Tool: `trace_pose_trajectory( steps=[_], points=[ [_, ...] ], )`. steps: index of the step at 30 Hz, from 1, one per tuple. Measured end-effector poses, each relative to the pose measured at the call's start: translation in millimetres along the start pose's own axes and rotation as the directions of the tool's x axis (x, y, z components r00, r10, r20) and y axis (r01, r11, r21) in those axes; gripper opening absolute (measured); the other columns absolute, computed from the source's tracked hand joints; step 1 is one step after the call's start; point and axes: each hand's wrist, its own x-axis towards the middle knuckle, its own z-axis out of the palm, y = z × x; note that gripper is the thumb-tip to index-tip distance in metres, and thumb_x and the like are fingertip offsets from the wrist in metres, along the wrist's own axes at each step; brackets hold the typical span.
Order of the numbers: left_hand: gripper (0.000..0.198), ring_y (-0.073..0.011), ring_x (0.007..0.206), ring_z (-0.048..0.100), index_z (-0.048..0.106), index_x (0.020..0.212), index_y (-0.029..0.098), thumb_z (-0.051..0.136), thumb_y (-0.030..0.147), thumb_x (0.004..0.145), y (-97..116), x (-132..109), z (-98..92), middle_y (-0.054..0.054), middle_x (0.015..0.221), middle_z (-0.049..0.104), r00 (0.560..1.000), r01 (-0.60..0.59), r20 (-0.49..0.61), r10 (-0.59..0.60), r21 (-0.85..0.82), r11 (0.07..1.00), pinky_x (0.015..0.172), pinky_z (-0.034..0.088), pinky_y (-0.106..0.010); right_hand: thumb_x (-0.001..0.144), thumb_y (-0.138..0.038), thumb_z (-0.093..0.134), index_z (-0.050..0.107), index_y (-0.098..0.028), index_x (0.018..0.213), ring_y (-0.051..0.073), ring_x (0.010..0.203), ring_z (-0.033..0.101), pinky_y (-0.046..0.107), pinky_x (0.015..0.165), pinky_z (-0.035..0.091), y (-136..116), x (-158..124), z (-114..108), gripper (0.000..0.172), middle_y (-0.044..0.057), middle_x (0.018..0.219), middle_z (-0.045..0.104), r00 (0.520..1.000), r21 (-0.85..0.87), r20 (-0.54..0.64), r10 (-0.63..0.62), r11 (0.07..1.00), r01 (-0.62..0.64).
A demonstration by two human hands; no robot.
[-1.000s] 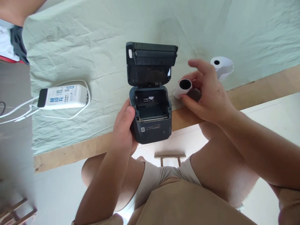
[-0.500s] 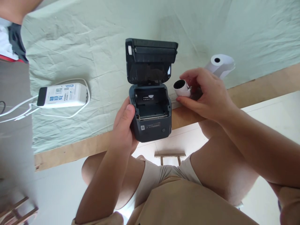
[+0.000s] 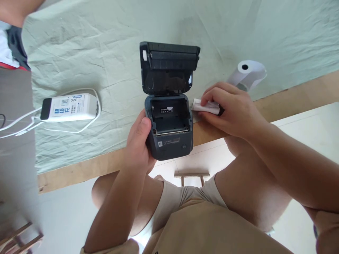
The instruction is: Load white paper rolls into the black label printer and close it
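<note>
My left hand (image 3: 140, 139) is wrapped round the left side of a dark label printer (image 3: 172, 150), thumb on its upper edge. The printer's lid (image 3: 169, 67) stands raised, and its paper bay shows a small printed sticker inside. To the right of the printer, my right hand (image 3: 225, 106) grips a small white paper roll (image 3: 205, 106) that lies on its side at the table edge. Fingers cover part of that roll. Just beyond the right hand, a larger white paper roll (image 3: 249, 74) rests on the cloth with its loose end curling off to the right.
A white power strip (image 3: 70, 107) with white cables lies on the green cloth (image 3: 113, 53) at left. The table's wooden edge (image 3: 79, 173) runs along the front. Another person's arm (image 3: 18, 12) reaches in at top left. A wooden stool (image 3: 21, 240) is at lower left.
My right hand has turned the small paper roll from standing on end, its hollow core facing up, onto its side. The left hand and printer have barely moved.
</note>
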Motion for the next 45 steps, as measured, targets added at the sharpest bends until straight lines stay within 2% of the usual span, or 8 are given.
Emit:
trace_pose_trajectory(
  steps=[7,13,18,21,26,35,40,45],
  points=[
    [0.025,-0.0182,0.096,0.079,0.076,0.097,0.022,0.075,0.047,0.095,-0.8,1.2,-2.7,-0.002,0.105,0.081,1.0,0.0,-0.015,0.0,-0.006,1.0,0.085,0.067,-0.029,0.096,-0.029,0.065,0.066,-0.024,0.1,0.021,0.083,0.073,0.035,0.07,0.055,-8.0,0.6,-1.3,0.006,0.004,0.094,0.077,0.998,-0.038,-0.047,-0.039,0.999,0.037],
    [0.029,-0.0218,0.102,0.079,0.076,0.103,0.022,0.072,0.05,0.097,-1.5,0.7,-3.6,-0.004,0.109,0.08,1.0,0.0,0.01,0.0,0.021,1.0,0.088,0.067,-0.033,0.089,-0.024,0.07,0.067,-0.026,0.101,0.022,0.082,0.075,0.034,0.064,0.053,-1.7,-2.5,-3.8,0.012,0.003,0.099,0.079,0.999,-0.063,-0.001,-0.047,0.997,0.047],
    [0.033,-0.0243,0.108,0.079,0.077,0.109,0.023,0.071,0.053,0.098,-2.8,1.3,-4.9,-0.005,0.111,0.081,0.999,-0.011,0.032,0.01,0.023,1.0,0.091,0.066,-0.034,0.086,-0.027,0.079,0.063,-0.028,0.096,0.022,0.083,0.077,0.036,0.069,0.057,-19.9,5.9,-19.0,0.019,0.001,0.095,0.08,0.947,0.062,-0.321,0.0,0.998,0.021],
    [0.032,-0.0242,0.115,0.077,0.078,0.108,0.024,0.069,0.054,0.099,-4.4,0.6,-7.1,-0.004,0.113,0.081,0.999,-0.033,0.023,0.033,0.035,0.999,0.095,0.065,-0.032,0.089,-0.027,0.08,0.061,-0.027,0.095,0.021,0.091,0.079,0.036,0.074,0.06,-46.5,14.2,-17.4,0.02,0.002,0.103,0.081,0.908,0.24,-0.416,-0.044,0.958,0.157],
    [0.031,-0.0225,0.119,0.075,0.078,0.107,0.025,0.067,0.053,0.101,-6.2,0.1,-8.4,-0.002,0.106,0.08,0.997,-0.072,0.005,0.072,0.044,0.996,0.101,0.06,-0.029,0.095,-0.008,0.069,0.059,-0.025,0.095,0.012,0.094,0.079,0.029,0.077,0.059,-72.2,25.7,8.9,0.02,-0.006,0.105,0.082,0.886,0.133,-0.396,-0.243,0.939,0.317],
    [0.033,-0.0176,0.097,0.074,0.078,0.109,0.024,0.074,0.054,0.095,-6.1,3.6,-4.9,0.0,0.1,0.077,0.996,-0.065,0.066,0.063,0.028,0.997,0.088,0.061,-0.027,0.094,-0.006,0.062,0.06,-0.026,0.089,0.016,0.093,0.079,0.034,0.079,0.056,-62.6,23.0,18.7,0.021,-0.002,0.103,0.083,0.91,0.045,-0.331,-0.25,0.959,0.28],
    [0.034,-0.0218,0.1,0.075,0.076,0.107,0.024,0.076,0.055,0.092,-3.6,2.3,-2.4,-0.001,0.097,0.077,0.997,-0.034,0.07,0.032,0.015,0.999,0.093,0.063,-0.033,0.094,-0.014,0.07,0.061,-0.027,0.088,0.017,0.082,0.07,0.038,0.073,0.046,-72.2,11.4,16.3,0.017,-0.004,0.091,0.078,0.904,0.015,-0.296,-0.31,0.944,0.329],
    [0.035,-0.0281,0.103,0.076,0.073,0.105,0.022,0.085,0.047,0.082,1.2,1.9,-2.3,-0.004,0.089,0.075,0.995,-0.023,0.101,0.016,0.064,0.998,0.081,0.065,-0.036,0.1,-0.035,0.069,0.062,-0.025,0.096,0.019,0.088,0.07,0.041,0.074,0.042,-69.3,3.3,18.7,0.012,-0.001,0.095,0.078,0.897,0.025,-0.18,-0.403,0.91,0.414]
  ],
)
